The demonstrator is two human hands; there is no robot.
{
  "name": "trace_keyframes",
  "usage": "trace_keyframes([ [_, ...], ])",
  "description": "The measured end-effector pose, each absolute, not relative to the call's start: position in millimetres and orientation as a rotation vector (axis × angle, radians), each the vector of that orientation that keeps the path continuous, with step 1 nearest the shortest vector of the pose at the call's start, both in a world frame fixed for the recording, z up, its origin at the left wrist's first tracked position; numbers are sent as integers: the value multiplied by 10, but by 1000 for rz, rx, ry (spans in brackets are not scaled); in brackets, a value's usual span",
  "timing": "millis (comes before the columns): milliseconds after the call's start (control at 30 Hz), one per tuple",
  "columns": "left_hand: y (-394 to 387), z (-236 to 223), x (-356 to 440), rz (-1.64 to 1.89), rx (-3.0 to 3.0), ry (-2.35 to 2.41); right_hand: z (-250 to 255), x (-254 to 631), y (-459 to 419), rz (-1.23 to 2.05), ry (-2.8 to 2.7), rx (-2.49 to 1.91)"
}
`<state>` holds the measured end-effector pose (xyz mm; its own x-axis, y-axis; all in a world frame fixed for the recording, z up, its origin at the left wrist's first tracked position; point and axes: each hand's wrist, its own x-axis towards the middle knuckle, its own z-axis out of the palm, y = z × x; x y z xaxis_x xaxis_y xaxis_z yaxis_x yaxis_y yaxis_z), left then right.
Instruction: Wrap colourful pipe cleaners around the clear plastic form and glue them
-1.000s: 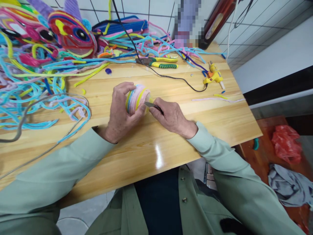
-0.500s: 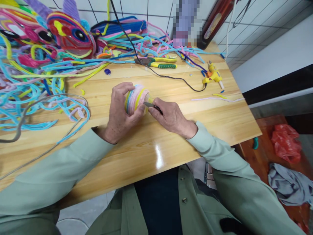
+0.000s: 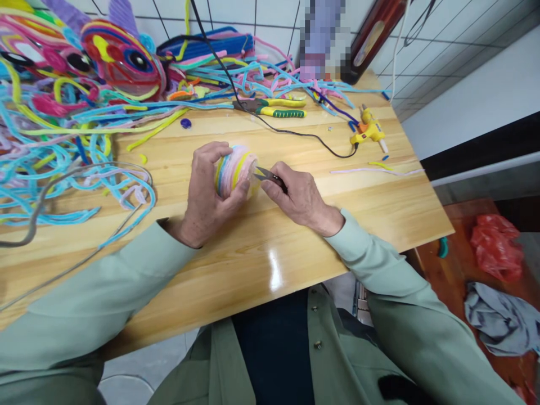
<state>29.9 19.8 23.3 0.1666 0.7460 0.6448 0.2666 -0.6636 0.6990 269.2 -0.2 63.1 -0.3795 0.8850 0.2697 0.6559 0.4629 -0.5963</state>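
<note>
Much tabletop [image 3: 388, 208] separates the right hand [image 3: 300, 194] from the right edge [image 3: 436, 203].

No legible text, label, brand, number or sign found; any marking on the glue gun [image 3: 371, 133], near the right edge of the counter [image 3: 379, 208], is unreadably small.

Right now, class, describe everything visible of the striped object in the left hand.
The striped object is rounded and fuzzy-looking, banded blue, pink and yellow, its pale end facing right. Over the wooden table, the left hand grips it, hiding part. A pointed tool in the right hand points at that end; contact is unclear.
</note>
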Motion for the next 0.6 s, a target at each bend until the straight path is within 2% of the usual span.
trace_keyframes([
  [267,223,202,276,1533,1944,951,442,2931,278,267,-2115,-1444],
  [600,196,215,358,1440,1515,886,517,2689,98,326,-2153,-1000],
])
